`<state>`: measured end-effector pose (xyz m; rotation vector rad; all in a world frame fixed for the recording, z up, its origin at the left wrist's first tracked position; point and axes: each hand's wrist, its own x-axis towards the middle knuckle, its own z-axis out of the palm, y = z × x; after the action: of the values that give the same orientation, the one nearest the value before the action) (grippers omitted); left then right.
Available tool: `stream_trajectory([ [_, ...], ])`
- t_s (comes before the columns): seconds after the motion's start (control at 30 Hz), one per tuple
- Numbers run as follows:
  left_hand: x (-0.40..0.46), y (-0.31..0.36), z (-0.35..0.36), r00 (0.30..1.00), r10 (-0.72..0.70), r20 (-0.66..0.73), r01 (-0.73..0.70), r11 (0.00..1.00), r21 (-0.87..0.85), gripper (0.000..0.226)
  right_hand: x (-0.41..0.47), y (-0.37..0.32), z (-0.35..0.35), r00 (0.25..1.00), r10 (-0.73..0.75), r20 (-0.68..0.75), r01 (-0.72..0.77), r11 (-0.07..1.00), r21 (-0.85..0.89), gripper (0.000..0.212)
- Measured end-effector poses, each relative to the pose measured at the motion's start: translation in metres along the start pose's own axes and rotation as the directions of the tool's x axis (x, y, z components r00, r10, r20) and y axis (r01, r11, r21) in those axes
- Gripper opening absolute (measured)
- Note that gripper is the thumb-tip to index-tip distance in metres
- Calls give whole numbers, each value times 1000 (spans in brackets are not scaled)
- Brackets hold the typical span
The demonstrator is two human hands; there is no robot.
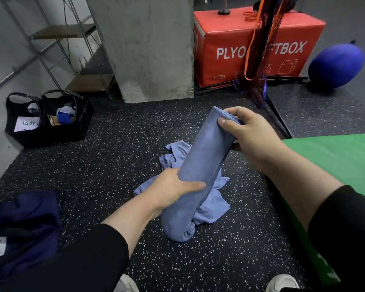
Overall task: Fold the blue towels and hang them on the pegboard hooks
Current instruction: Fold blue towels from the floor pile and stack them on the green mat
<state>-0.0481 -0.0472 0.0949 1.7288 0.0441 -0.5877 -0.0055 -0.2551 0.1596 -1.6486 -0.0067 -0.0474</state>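
Above the speckled floor [93, 165], the right hand [249, 131] pinches the top of a folded blue towel [200, 165] while the left hand [175, 188] grips its middle with curled fingers, a second crumpled towel [211, 207] lying on the floor beneath

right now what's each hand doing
Left hand: closed, gripping the folded blue towel around its middle.
Right hand: closed, pinching the same towel's top end.

Held towel [200, 165] above crumpled towel [211, 205] on floor [93, 165]; bags [49, 116] far left.
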Motion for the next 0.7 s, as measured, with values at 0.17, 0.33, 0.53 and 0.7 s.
stream_trajectory([
  [0.17, -3, 0, -6, 999, -18, 47, 20, 999, -37, 33, 1, -2, 0, 1000, 9, -8, -8, 998, 57, 12],
  [0.33, -2, -11, -14, 985, -72, 155, 65, 997, 50, 44, 6, -3, -3, 994, -3, -109, 14, 995, 99, 13],
  [0.53, 7, -24, -22, 997, -74, -37, 78, 989, 128, 46, 11, 14, -9, 988, 95, -121, -78, 988, 133, 11],
  [0.7, 3, -17, -26, 998, -62, -9, 62, 997, 44, 30, 20, 22, -17, 953, 174, -249, -130, 975, 183, 7],
])
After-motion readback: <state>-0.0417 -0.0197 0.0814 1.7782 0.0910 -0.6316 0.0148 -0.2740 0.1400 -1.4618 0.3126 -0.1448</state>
